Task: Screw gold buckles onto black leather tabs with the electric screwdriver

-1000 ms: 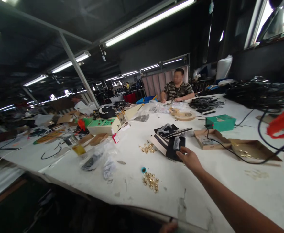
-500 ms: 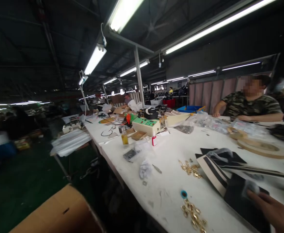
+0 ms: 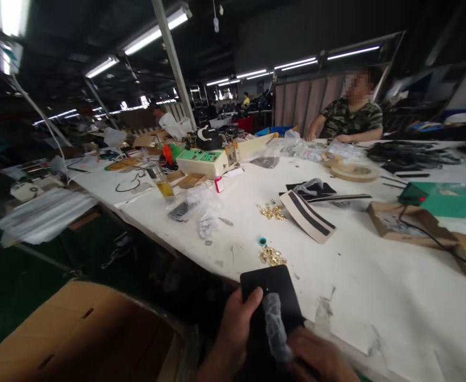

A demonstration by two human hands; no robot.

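At the bottom of the view, over the near edge of the white table [image 3: 376, 276], I hold a flat black panel [image 3: 268, 286] with both hands. My left hand [image 3: 235, 329] grips its left side, thumb on top. My right hand [image 3: 320, 361] is closed over the panel's lower end together with a small crumpled clear plastic bag [image 3: 275, 331]. Just beyond the panel lie a pile of gold metal fittings [image 3: 272, 257] and a small blue ring [image 3: 262, 241].
A striped card piece [image 3: 307, 215], more gold fittings [image 3: 270, 211] and black panels [image 3: 316, 189] lie mid-table. Brown trays [image 3: 408, 225], a green box [image 3: 442, 197], tape rolls [image 3: 354, 171] and a green-topped machine [image 3: 203, 161] stand farther off. A person sits at the far end. An open carton [image 3: 82, 339] is below left.
My right hand has drawn the black panel and plastic bag from the middle of the table back to the near edge, and my left hand has taken hold of it. The view swung left, then down.
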